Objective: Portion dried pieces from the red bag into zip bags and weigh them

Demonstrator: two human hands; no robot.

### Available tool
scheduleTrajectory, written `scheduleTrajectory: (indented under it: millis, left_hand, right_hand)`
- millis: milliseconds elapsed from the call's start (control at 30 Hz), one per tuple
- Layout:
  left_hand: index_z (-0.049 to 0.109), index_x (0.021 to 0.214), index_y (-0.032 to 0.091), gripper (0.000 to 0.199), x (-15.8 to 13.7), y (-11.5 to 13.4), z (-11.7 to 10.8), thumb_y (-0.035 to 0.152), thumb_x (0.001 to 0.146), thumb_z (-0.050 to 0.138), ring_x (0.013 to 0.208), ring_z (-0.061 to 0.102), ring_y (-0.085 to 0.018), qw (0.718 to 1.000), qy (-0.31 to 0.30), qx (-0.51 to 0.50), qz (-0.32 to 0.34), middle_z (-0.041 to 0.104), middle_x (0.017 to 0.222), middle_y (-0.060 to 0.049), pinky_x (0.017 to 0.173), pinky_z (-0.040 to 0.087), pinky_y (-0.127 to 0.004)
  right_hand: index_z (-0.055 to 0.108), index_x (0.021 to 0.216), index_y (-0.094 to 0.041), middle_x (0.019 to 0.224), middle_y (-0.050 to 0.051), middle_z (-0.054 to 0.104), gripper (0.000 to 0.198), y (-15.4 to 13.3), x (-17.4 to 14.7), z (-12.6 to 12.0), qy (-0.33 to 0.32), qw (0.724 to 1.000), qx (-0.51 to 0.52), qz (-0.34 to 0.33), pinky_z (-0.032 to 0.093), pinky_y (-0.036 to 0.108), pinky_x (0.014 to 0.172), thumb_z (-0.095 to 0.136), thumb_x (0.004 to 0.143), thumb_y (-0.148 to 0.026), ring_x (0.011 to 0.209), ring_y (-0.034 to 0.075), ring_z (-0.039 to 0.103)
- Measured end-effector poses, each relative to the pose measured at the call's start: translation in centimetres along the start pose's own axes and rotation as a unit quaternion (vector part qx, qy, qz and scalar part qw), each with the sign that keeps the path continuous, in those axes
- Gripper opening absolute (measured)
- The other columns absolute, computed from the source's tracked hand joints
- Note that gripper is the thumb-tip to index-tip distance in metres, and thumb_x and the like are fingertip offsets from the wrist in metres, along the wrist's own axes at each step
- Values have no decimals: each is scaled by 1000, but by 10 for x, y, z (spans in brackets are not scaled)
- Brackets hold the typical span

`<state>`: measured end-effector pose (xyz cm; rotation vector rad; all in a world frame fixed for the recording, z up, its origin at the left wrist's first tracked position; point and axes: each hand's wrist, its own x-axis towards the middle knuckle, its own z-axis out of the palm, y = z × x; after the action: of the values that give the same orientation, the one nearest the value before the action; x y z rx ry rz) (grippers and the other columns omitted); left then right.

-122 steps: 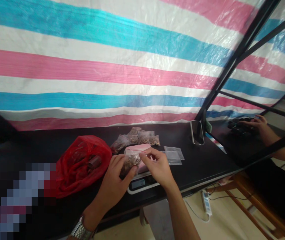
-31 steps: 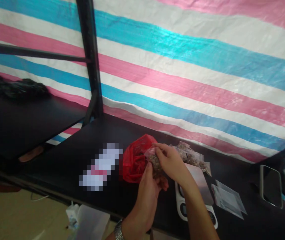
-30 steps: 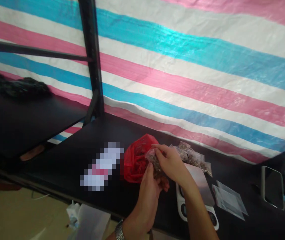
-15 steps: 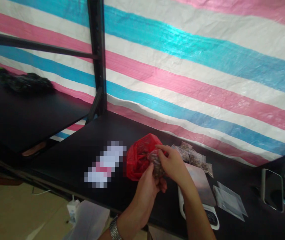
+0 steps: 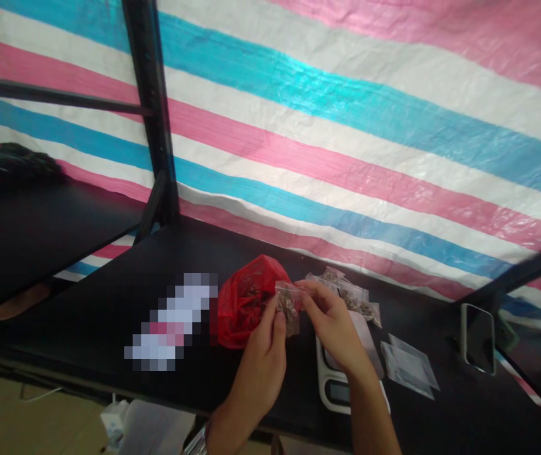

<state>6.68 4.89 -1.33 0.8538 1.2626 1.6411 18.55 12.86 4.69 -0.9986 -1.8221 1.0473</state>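
Observation:
Between my two hands is a small clear zip bag with brownish dried bits in it. My left hand grips its left side, thumb in front. At the bag's top right edge, the fingers of my right hand pinch the plastic. Just behind and left of the bag stands an open red plastic bag, with dark dried material inside. Partly under my right forearm lies a white kitchen scale. Several filled zip bags lie in a group beyond the scale.
Flat clear zip bags lie right of the scale, and a phone farther right. A blurred-out paper-like item is at left. A black shelf post rises behind, before a striped sheet.
The zip bag now hangs flatter and more upright, its top edge showing. My right hand has shifted to its top right corner. The whole view has swung to the right.

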Motion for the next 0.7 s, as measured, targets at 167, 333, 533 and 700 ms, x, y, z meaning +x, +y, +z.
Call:
scheduleTrajectory:
  millis: [167, 333, 533, 700]
  left_hand:
    - [60, 155, 26, 51, -1, 9, -2, 45, 110, 45, 155, 52, -27, 981, -46, 166, 94, 63, 160, -10, 130, 38, -50]
    - [62, 152, 27, 50, -4, 10, 8, 48, 111, 43, 140, 66, -26, 964, -124, 198, 124, 74, 142, -10, 120, 49, -43]
    - [63, 144, 23, 47, -7, 9, 20, 46, 110, 40, 85, 72, -20, 946, -128, 254, 153, 73, 93, -3, 86, 58, -34]
    - [69, 127, 24, 43, 0, 8, 24, 50, 106, 42, 60, 58, -17, 933, -105, 293, 180, 70, 85, -1, 66, 53, -32]
  right_hand:
    - [78, 114, -25, 110, 7, 82, 33, -2, -13, -16, 26, 998, 57, 2, 61, 38, 95, 72, 94, -50, 99, 24, 77]
    - [84, 104, -23, 99, 6, 83, 26, -9, -34, -57, 63, 998, 20, 9, 59, 36, 89, 76, 91, -45, 92, 23, 76]
    - [85, 97, -19, 98, 9, 84, 30, 22, -48, -112, 159, 983, -60, 69, 58, 37, 84, 72, 88, -45, 89, 25, 76]
    - [85, 90, -22, 95, 8, 82, 22, 52, -52, -131, 186, 964, -167, 86, 57, 43, 93, 67, 85, -33, 93, 28, 74]
